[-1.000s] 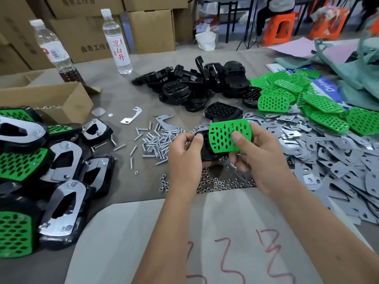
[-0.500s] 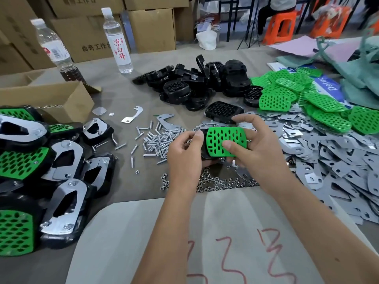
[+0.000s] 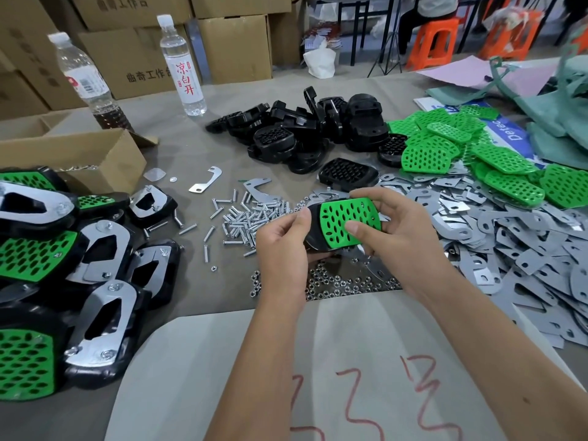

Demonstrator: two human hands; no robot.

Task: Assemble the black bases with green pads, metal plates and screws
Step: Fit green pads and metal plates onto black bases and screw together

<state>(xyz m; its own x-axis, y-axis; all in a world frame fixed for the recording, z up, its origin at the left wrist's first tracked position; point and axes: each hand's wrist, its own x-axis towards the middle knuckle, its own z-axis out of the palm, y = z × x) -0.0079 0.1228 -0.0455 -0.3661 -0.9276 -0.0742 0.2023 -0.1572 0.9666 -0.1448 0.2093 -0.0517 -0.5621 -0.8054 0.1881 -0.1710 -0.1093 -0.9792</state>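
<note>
You hold one black base [image 3: 313,232] with a green pad [image 3: 348,219] on it, in both hands above the worktop [image 3: 197,148].

Your left hand [image 3: 283,241] grips the base's left end, its fingers curled round it, thumb on the top edge. Your right hand [image 3: 401,227] grips the right end, thumb pressing on the green pad, fingers wrapped over the far edge. The piece sits at mid-scene, over the scattered nuts [image 3: 337,283] and just right of the loose screws [image 3: 251,219]. Spare black bases [image 3: 305,132] lie farther off, green pads [image 3: 471,154] far right, metal plates [image 3: 515,246] on the right, finished assemblies [image 3: 63,259] on the left.
</note>
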